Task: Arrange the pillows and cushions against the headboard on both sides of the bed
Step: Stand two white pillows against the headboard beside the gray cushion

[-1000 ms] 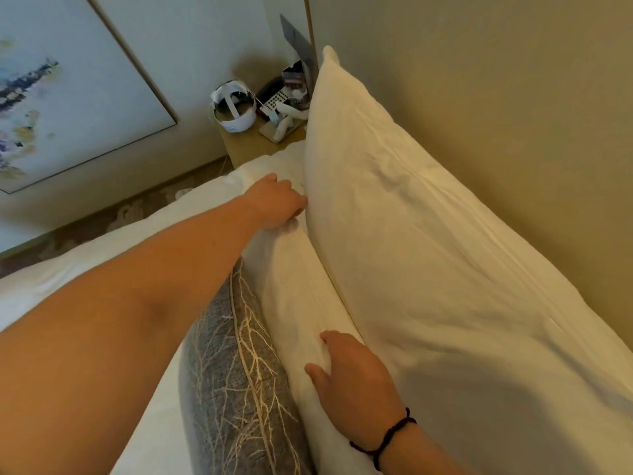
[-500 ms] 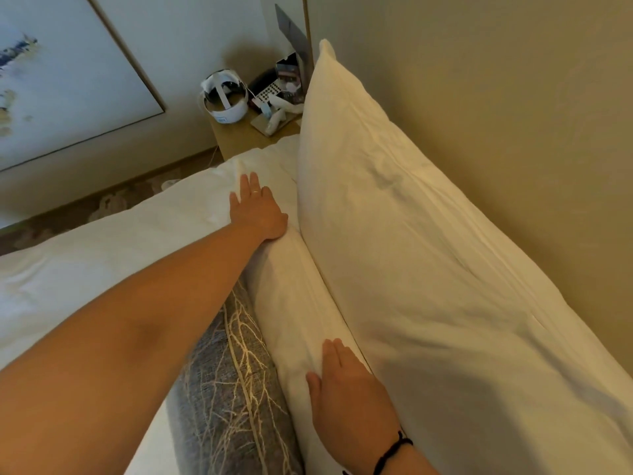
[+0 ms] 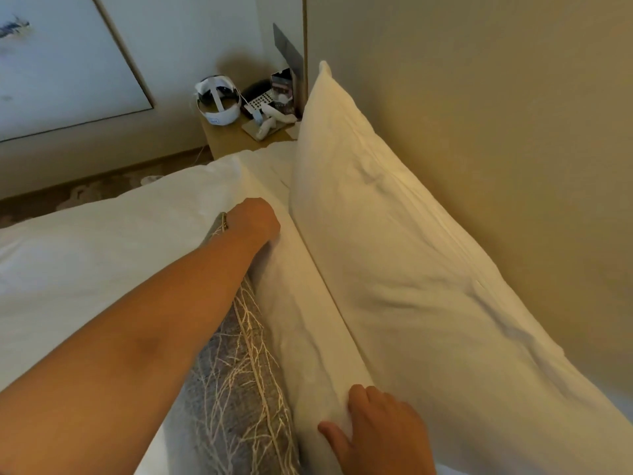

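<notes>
I am seating the front white pillow (image 3: 308, 330) against the back pillow (image 3: 394, 255) at the headboard (image 3: 479, 114); left hand (image 3: 251, 221) clenching its far end, right hand (image 3: 380, 430) grasping the near edge. Next, I judge, the grey cushion (image 3: 236, 389) needs propping upright.

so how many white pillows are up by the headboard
2. The back white pillow leans on the headboard; the front white pillow stands before it, under both hands. More may be out of view.
</notes>
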